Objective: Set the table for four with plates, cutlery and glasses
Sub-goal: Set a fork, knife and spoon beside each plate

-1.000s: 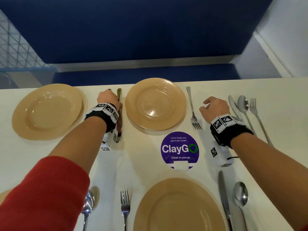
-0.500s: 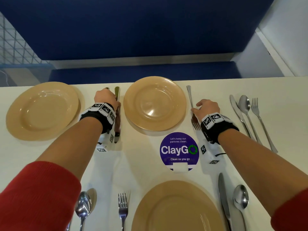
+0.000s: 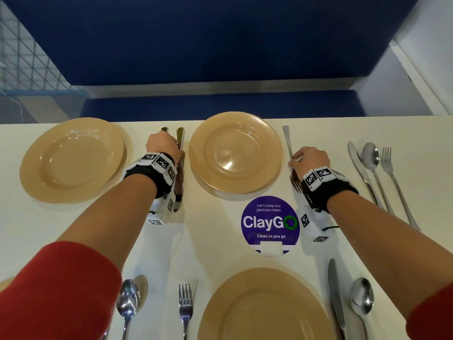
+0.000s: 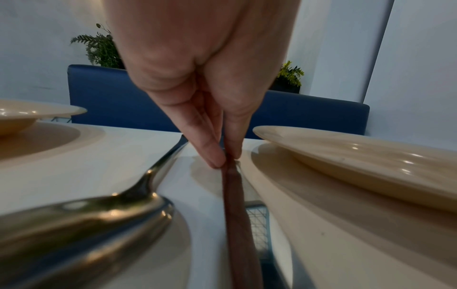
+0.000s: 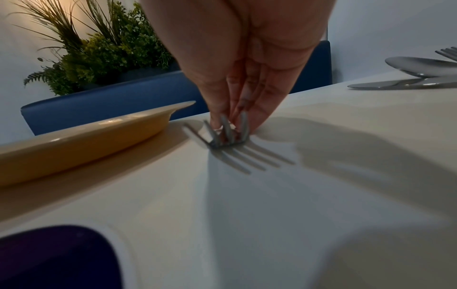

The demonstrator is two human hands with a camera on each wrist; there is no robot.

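Head view: both hands on cutlery by far plate

L hand (image 4: 197, 78): thumb & fingers pressed together, pinching steel table knife (image 4: 237, 215) lying just left of round tan far-centre plate (image 3: 235, 153).
R hand (image 5: 242, 58): fingertips pinch silver fork (image 5: 227, 133) just right of that plate, on white table (image 3: 208, 241).

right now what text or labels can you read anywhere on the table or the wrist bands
"Let's keep our pantries clean." on the round purple sticker on the white table
"ClayGO" on the same sticker
"Clean as you go" on the same sticker
Black-and-white square code markers on the wrist bands: patterns only, no words.
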